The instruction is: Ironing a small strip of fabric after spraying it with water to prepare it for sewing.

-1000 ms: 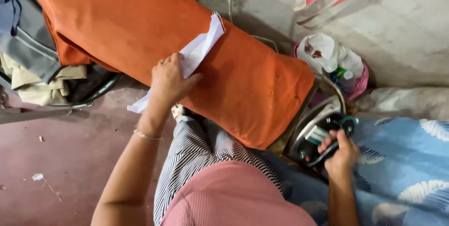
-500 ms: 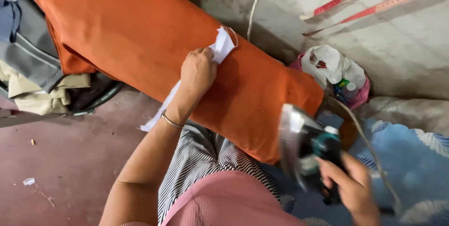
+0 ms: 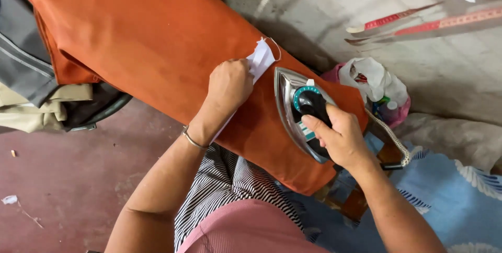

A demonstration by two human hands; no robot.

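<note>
Person's left hand point(image 3: 228, 83) is pressed flat, knuckles up, fingers curled down on a strip of white fabric point(image 3: 260, 58) — pinning it against the orange cloth point(image 3: 146, 38) that covers the padded board. The white piece sticks out past the fingertips toward the iron, a thin loop of cord at its far end; a sliver of it also shows under the wrist side of the hand. A thin metal bangle point(image 3: 192, 139) sits on that wrist.

Right hand point(image 3: 340, 138) is wrapped around the black handle of the electric iron point(image 3: 303, 111), fingers closed tight over it, thumb along the side. Iron has a shiny metal body with a teal dial ring on top, nose pointing up toward the white fabric, sole resting on the orange cloth just beside the left hand — not touching it. A braided cord point(image 3: 389, 133) runs off the back of the iron, past the right wrist.

Around: grey and beige folded clothes point(image 3: 31, 85) piled at the left edge on a dark-rimmed stand, a pink plastic bag point(image 3: 374, 83) stuffed with white plastic just beyond the iron, measuring tapes point(image 3: 418, 21) lying on the concrete surface at upper right, blue patterned cloth point(image 3: 444, 200) lower right, reddish floor point(image 3: 63, 180) lower left. Person wears a striped garment with a pink one over the lap.
</note>
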